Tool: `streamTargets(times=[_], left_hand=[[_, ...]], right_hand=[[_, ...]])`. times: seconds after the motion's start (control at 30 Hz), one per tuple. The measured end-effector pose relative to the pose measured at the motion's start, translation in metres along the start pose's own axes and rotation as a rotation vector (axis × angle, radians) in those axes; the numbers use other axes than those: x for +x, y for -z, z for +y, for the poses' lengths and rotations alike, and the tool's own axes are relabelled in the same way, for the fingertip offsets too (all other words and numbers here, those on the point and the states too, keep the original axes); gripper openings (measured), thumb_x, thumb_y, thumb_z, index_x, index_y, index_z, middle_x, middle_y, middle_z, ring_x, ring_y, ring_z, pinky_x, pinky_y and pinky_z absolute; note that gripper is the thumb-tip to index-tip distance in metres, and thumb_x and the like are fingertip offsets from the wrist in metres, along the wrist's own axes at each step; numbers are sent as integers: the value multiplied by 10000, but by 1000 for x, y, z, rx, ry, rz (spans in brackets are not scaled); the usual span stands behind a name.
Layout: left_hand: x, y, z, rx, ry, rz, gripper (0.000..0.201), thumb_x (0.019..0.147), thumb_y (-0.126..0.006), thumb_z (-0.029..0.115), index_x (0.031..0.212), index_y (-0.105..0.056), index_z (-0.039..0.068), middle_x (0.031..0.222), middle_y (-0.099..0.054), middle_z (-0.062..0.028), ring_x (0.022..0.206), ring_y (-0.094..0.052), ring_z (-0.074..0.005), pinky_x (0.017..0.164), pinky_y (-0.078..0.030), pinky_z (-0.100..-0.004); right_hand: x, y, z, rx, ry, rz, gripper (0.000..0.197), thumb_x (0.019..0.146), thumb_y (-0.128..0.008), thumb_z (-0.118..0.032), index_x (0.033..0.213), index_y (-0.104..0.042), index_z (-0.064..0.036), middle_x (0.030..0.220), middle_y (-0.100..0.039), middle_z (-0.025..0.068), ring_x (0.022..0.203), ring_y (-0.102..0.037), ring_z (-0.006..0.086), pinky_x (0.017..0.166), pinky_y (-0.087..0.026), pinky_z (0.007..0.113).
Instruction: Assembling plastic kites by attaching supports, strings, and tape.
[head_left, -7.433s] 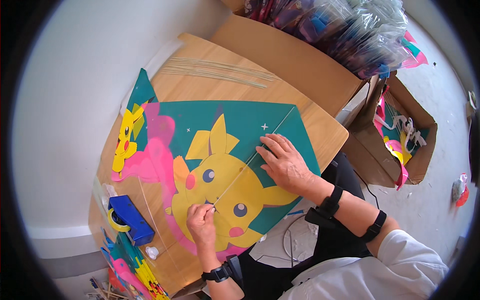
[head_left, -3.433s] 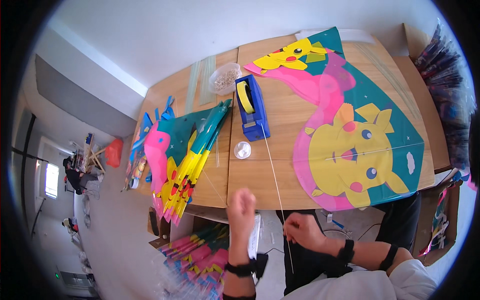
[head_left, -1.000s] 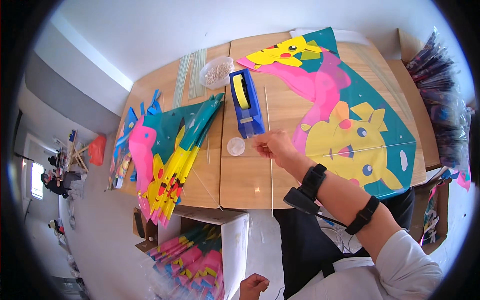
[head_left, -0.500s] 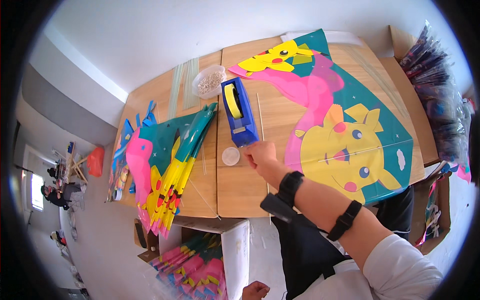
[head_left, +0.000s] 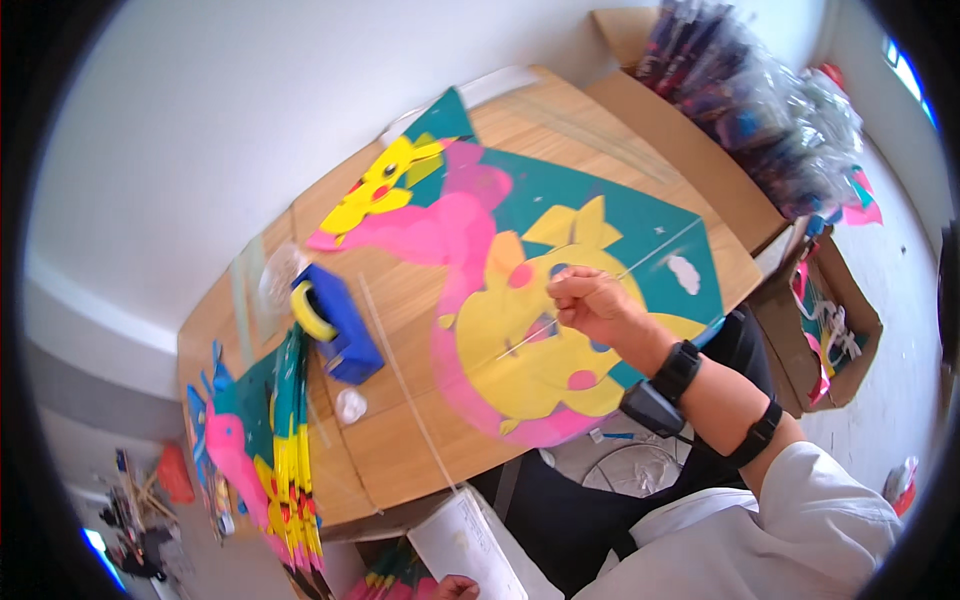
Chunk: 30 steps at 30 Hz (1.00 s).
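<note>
My right hand, fingers pinched together, is over a large kite lying spread on the table. Whatever is between those fingertips is too small to make out. The kite is green and pink with a yellow cartoon face, and a thin white rod crosses it. My left hand shows only in part at the lower edge, with curled fingers beside the white flap of a box; anything in it is hidden. A blue tape dispenser with a yellow roll stands left of the kite.
A small white round object lies near the dispenser, and a long thin rod beside it. Folded kites hang over the table's left side. A clear tub stands behind. Cartons with plastic-wrapped goods line the right.
My right hand has left the tape dispenser and moved right, over the kite. The view has turned to the right. My left hand stays low, at the bottom edge.
</note>
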<state>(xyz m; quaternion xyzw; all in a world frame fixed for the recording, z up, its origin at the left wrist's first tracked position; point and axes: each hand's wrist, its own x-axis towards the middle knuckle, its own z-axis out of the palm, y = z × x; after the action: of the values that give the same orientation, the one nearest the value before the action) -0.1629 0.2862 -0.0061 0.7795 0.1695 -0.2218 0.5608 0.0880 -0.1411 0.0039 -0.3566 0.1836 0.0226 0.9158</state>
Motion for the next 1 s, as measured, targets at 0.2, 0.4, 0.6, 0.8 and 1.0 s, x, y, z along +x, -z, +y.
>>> streamTargets(times=[0.2,0.4,0.6,0.8,1.0], left_hand=[[48,-33,126,398,-268,-70,84,756,-576,29,822,-539,-9,732,-509,-54,738,-492,-139,712,-416,-273],[120,-91,188,192,-264,-98,111,850,-584,105,768,-562,34,726,-517,15,715,-471,-75,628,-392,-223],[206,-136,198,90,-313,-107,41,794,-576,-23,792,-550,9,655,-538,-14,526,-454,-69,489,-367,-201],[243,-158,209,91,-320,-76,43,782,-585,-14,805,-556,8,661,-545,-17,490,-453,-60,448,-368,-184],[252,-162,207,106,-297,-84,43,776,-584,-12,805,-560,7,658,-548,-14,495,-453,-55,454,-364,-179]], right_hand=[[-41,106,-80,-5,125,172,128,741,-661,30,697,-562,-39,617,-493,-1,524,-444,83,445,-342,228],[-47,175,-128,-449,334,422,113,724,-683,-14,678,-581,-22,597,-502,-7,517,-442,73,455,-330,218],[-15,222,-146,-943,584,735,109,665,-703,-82,667,-622,-9,558,-545,45,553,-534,137,518,-423,298],[1,228,-147,-1141,673,910,106,661,-663,-129,679,-632,-29,694,-599,109,676,-585,251,602,-453,354],[5,228,-147,-1205,595,965,108,674,-659,-137,677,-619,-37,776,-602,105,792,-578,276,679,-460,380]])
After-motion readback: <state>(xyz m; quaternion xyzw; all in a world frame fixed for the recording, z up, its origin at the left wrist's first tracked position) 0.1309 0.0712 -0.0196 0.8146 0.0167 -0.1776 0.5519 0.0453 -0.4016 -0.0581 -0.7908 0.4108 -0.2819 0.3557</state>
